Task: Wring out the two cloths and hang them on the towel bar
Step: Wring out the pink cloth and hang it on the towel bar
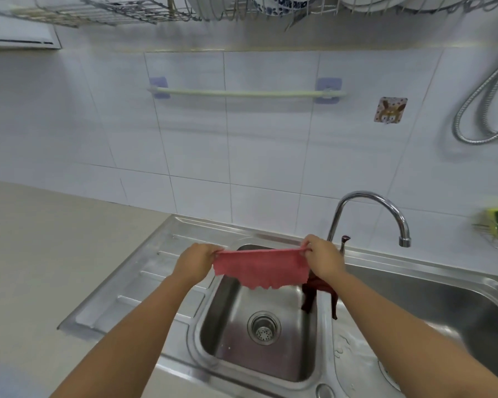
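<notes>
Two hands are stretching the pink cloth (260, 268) flat over the sink (236, 354): our left hand (194, 261) and right hand (324, 258) are each pinching a top corner, while the dark cloth (318, 291) is lying draped on the divider below the bare towel bar (242, 93). We are risking a corner slipping from such light pinches, or the cloth sliding off the smooth bar if hung unevenly
</notes>
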Available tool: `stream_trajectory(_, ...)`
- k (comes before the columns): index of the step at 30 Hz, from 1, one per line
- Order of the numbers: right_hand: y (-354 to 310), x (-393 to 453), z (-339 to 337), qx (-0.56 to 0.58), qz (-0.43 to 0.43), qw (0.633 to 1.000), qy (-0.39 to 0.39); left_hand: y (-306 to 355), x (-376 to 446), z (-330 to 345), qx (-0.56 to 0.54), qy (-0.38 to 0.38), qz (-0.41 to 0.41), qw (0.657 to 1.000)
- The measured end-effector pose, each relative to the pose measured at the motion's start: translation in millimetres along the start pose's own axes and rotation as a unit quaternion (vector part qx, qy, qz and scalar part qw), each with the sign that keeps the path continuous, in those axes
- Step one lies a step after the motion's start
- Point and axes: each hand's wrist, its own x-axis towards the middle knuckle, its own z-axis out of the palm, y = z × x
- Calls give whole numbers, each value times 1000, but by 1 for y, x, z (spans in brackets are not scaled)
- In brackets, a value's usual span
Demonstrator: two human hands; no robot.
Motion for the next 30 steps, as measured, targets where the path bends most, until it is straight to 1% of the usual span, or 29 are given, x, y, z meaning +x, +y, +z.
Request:
stream_trajectory(5, -16, 17, -3, 106, 50, 993, 23, -4, 12, -17, -55, 19, -17, 998)
stream_trajectory(9, -35, 27, 4, 185, 89, 977, 50, -9, 15, -35, -43, 19, -8, 999)
stream_trajectory(10, -44, 26, 8, 229, 111, 965, 64, -15, 18, -38, -43, 19, -15, 999)
stream_trajectory(11, -54, 25, 13, 292, 135, 944, 77, -19, 20, -44, -43, 22, -25, 998)
stream_trajectory(13, -73, 26, 21, 409, 177, 890, 92, -25, 29, -56, -54, 38, -28, 997)
stream_trajectory(15, -86, 29, 29, 461, 201, 859, 99, -28, 35, -66, -49, 44, -23, 998)
stream_trajectory(16, -91, 30, 33, 462, 212, 855, 99, -31, 36, -70, -38, 42, -24, 998)
stream_trajectory(20, -117, 35, 40, 441, 214, 865, 111, -52, 43, -86, -2, 49, -29, 998)
stream_trajectory(22, -133, 49, 32, 412, 206, 879, 126, -61, 53, -102, 0, 62, -25, 998)
stream_trajectory(24, -149, 64, 19, 379, 191, 893, 150, -65, 69, -123, 23, 85, -3, 996)
stream_trajectory(25, -159, 71, 13, 367, 185, 898, 157, -67, 79, -134, 51, 103, 11, 993)
stream_trajectory(27, -175, 86, 4, 343, 178, 912, 138, -70, 96, -152, 85, 127, 20, 988)
stream_trajectory(28, -182, 93, 1, 340, 187, 913, 124, -74, 105, -157, 76, 122, 12, 990)
stream_trajectory(30, -197, 110, -5, 366, 214, 899, 109, -79, 121, -166, 15, 100, -20, 995)
